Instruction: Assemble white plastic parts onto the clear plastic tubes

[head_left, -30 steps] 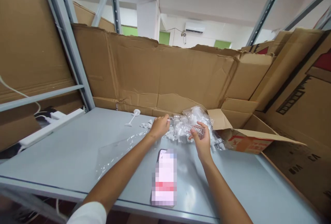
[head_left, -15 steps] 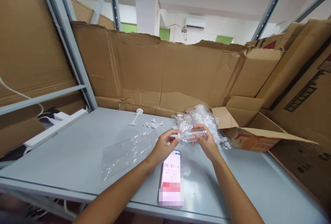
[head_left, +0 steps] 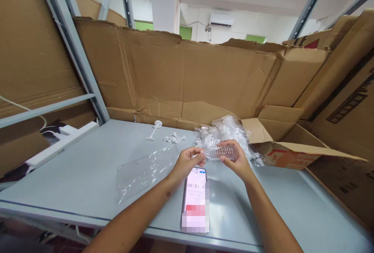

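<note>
where two hands [head_left: 214, 159] meet: one clear tube [head_left: 223, 152], one phone [head_left: 195, 200]

A storeroom: steel racking [head_left: 73, 46], flattened cardboard boxes [head_left: 187, 77], grey metal shelf [head_left: 87, 175].

A phone [head_left: 195, 200], an empty clear bag [head_left: 143, 171], small white parts [head_left: 173, 138] and a filled bag [head_left: 224, 132] are carried by the grey bench [head_left: 87, 167].

Bare tabletop [head_left: 87, 159] left, phone [head_left: 195, 198] beneath hands, cardboard wall [head_left: 181, 77] blocking behind
</note>
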{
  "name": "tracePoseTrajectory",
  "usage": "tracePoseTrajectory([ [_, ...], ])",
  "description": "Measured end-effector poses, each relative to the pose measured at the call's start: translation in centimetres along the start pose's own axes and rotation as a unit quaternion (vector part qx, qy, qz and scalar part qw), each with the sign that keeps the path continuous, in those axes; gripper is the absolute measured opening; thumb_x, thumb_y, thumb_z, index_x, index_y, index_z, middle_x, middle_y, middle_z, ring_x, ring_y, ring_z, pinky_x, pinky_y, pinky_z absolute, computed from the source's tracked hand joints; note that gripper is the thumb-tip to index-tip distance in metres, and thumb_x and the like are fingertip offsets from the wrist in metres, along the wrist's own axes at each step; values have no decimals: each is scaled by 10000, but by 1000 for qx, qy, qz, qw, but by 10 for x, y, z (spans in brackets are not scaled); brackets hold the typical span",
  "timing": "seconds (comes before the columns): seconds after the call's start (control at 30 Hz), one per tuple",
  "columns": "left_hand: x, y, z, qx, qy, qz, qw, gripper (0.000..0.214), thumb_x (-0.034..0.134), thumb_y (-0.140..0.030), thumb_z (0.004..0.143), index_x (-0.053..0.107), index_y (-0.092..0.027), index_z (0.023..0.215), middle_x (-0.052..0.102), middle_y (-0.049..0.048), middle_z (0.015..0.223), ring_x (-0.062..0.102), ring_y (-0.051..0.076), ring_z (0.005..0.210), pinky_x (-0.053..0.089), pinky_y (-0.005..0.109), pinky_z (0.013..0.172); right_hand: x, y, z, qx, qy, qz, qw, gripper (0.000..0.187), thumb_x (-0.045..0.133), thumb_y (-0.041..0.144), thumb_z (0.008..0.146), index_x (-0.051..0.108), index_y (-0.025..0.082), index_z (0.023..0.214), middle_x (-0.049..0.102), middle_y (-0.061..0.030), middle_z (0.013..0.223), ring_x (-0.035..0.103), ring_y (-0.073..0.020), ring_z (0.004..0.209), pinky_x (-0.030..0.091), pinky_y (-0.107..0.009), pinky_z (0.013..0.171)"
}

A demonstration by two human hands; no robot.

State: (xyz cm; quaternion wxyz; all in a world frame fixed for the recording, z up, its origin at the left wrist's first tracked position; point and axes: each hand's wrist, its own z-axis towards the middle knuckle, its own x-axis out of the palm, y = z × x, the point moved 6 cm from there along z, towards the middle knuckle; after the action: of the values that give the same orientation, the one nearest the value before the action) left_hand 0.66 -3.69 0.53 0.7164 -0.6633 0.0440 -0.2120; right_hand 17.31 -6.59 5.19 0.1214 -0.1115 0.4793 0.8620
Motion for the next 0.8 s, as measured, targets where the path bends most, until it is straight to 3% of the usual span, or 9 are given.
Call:
tracePoseTrajectory([
  [0.13,-2,3,2,32,2,29,999,341,637,-342,689,613,-133,958,656,58,815,600,129,683,487,277,701,0,-2,1,14,11,4,1000,321,673,353,651,521,232,907,579,-56,956,546,-229,910,434,-371,797],
  [0.27,0,-4,-3,125,-20,114,985,262,613,-292,712,637,-166,941,638,69,968,598,170,865,482,291,791,-1,-3,1,36,5,24,999,305,662,363,657,517,228,889,569,-48,916,549,-213,853,466,-342,719],
  [0.53,7,-27,-21,305,-37,264,914,147,558,-231,762,647,-211,877,626,69,914,583,181,892,476,330,812,0,-6,1,70,8,50,996,289,663,346,646,504,233,859,555,-26,862,555,-185,772,482,-309,649],
  [0.7,8,-31,-24,339,-38,294,893,144,537,-214,780,620,-208,898,627,72,923,585,179,894,473,328,808,9,-16,0,121,-5,174,977,298,647,376,657,481,230,857,556,-3,807,582,-155,594,497,-323,556],
  [0.8,8,-36,-29,399,-37,329,855,182,511,-173,794,607,-212,943,626,77,937,582,176,912,473,330,815,16,-17,-2,150,-8,224,963,282,642,358,673,476,221,856,570,10,735,588,-151,585,495,-308,548],
])
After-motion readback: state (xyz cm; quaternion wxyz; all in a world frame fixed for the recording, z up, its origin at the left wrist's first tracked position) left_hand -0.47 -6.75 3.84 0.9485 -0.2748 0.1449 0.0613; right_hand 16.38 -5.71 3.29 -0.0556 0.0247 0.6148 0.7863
